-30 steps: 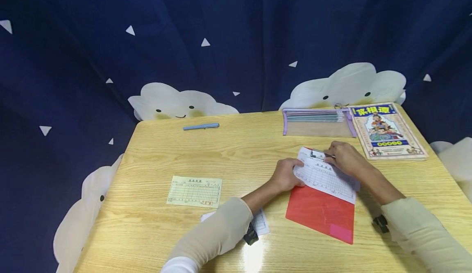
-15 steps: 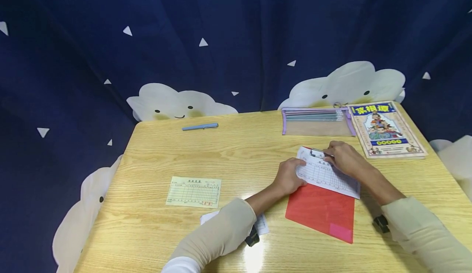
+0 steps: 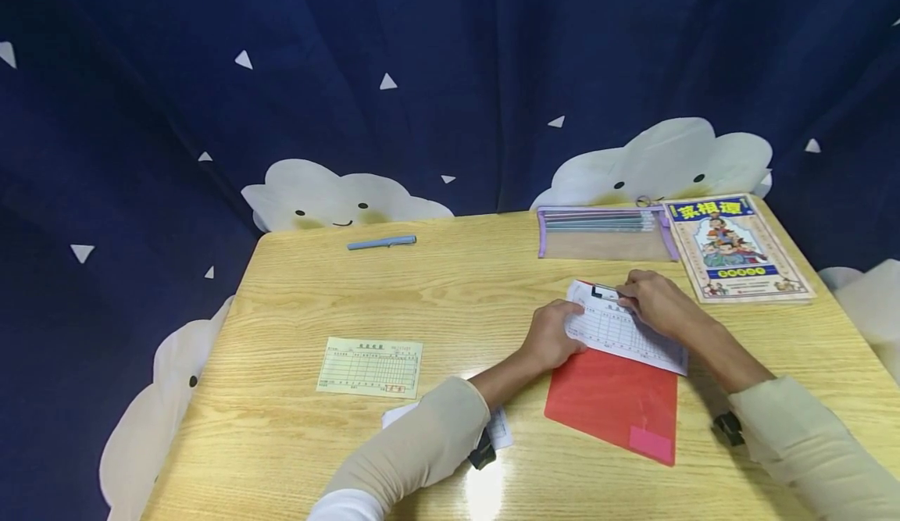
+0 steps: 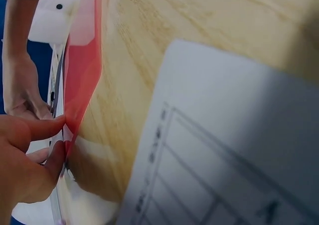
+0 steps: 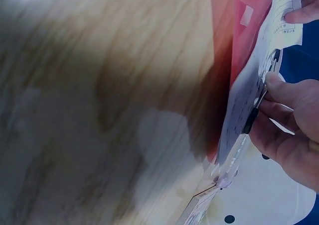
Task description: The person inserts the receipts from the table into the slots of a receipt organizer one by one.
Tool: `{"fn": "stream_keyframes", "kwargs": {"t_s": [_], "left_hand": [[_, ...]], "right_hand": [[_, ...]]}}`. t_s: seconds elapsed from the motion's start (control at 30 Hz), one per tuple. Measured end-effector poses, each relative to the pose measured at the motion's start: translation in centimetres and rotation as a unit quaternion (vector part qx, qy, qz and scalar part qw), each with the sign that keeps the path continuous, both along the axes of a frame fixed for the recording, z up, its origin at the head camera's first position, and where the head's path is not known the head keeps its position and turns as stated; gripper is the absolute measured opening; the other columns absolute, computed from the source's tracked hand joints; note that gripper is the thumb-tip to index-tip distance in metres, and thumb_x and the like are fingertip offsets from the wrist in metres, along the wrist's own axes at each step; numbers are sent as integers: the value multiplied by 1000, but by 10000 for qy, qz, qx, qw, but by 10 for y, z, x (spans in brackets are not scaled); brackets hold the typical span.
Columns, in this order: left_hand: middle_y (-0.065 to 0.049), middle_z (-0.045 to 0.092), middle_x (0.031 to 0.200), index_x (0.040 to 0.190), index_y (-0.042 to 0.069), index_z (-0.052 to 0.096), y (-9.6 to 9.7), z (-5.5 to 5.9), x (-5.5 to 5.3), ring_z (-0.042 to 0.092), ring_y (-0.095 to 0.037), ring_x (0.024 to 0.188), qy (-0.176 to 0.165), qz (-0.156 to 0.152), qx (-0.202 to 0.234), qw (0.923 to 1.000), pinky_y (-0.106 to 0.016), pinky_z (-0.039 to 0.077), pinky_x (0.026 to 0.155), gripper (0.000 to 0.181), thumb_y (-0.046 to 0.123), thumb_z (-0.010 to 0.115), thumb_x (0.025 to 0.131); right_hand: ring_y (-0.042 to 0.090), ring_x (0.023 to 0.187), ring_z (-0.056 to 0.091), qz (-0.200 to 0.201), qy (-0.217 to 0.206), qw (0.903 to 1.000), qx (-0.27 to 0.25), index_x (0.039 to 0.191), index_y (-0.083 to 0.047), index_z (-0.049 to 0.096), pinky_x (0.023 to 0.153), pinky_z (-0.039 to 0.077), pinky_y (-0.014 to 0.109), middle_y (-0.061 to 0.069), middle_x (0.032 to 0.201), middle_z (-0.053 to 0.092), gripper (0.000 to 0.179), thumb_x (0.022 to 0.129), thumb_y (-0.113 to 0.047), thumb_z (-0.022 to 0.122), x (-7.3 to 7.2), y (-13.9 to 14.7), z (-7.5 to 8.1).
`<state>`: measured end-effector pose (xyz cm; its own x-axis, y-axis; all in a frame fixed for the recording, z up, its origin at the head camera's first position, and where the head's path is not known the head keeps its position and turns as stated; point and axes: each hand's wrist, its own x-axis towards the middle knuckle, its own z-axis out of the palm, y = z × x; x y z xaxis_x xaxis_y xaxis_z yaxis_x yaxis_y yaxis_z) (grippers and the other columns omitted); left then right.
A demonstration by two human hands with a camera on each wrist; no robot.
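A red clipboard (image 3: 608,404) lies at the right of the table in the head view, with a metal clip (image 3: 606,293) at its far edge and a pink patch near its corner. A white printed receipt form (image 3: 612,333) covers its upper part, its top edge under the clip. My left hand (image 3: 555,335) pinches the form's left end together with the board's edge; the left wrist view shows thumb and fingers (image 4: 35,155) on either side. With thumb and fingers, my right hand (image 3: 657,302) grips the clip, seen closer beside the right hand (image 5: 294,120) in the right wrist view.
A pale green receipt (image 3: 369,366) lies left of centre; white forms (image 3: 499,430) lie partly under my left forearm. Farther back are a blue pen (image 3: 382,242), a purple-edged mesh pouch (image 3: 608,233) with pencils and a comic-style book (image 3: 738,248). A dark blue curtain hangs behind.
The white form has shifted up the clipboard, farther toward the clip, showing more red below it. My left hand has moved slightly right with it; my right hand stays at the clip.
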<state>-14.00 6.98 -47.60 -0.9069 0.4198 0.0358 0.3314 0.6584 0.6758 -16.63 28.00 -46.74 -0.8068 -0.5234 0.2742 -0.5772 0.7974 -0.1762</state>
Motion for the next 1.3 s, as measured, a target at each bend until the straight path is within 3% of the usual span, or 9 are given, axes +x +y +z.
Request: {"fn": "stream_keyframes", "kwargs": {"t_s": [0.57, 0.73, 0.9, 1.03, 1.13, 1.3], "left_hand": [[0, 64, 123, 120, 12, 64, 4, 3, -11, 56, -10, 119, 48, 63, -455, 9989, -19, 39, 102, 53, 16, 83, 70], [0, 63, 125, 122, 11, 63, 3, 4, -13, 55, -11, 121, -118, -16, -395, 9991, -18, 38, 102, 54, 17, 82, 72], [-4, 61, 129, 125, 8, 62, -4, 7, -15, 53, -12, 123, -558, -250, -101, 9981, -16, 38, 102, 58, 21, 82, 72], [-8, 68, 104, 124, 6, 62, -15, 10, -18, 61, -7, 88, -979, -301, 259, 9944, -13, 47, 74, 56, 19, 82, 73], [-8, 67, 83, 122, 3, 63, -27, 11, -19, 51, -3, 61, -1278, -206, 615, 9897, -13, 42, 52, 52, 15, 80, 75], [-11, 70, 93, 120, 1, 63, -59, 16, -19, 56, -3, 65, -1503, -124, 912, 9843, -15, 46, 54, 44, 14, 76, 80]], "right_hand": [[26, 66, 59, -71, -177, 9998, -3, 87, 4, 72, 63, 51, 42, 9, 72, 57, 10, 79, -3, 71, 1, -2, 1], [26, 66, 58, -73, -156, 9998, 44, 87, 5, 72, 63, 50, 42, 10, 72, 57, 12, 78, -3, 72, 1, -3, 1], [27, 70, 59, -187, -295, 9992, 182, 89, 6, 72, 65, 51, 42, 11, 75, 58, 14, 80, -4, 71, 2, -6, 2], [27, 71, 58, -284, -370, 9987, 215, 89, 6, 72, 66, 51, 42, 11, 77, 58, 14, 80, -5, 71, 4, -6, 2], [26, 69, 57, -255, -271, 9992, 165, 86, 4, 71, 65, 50, 42, 11, 75, 57, 11, 79, -4, 71, 3, -4, 0], [26, 67, 56, -143, -68, 9998, 116, 82, 3, 70, 63, 49, 42, 10, 72, 56, 8, 78, -4, 72, 2, -3, -1]]}}
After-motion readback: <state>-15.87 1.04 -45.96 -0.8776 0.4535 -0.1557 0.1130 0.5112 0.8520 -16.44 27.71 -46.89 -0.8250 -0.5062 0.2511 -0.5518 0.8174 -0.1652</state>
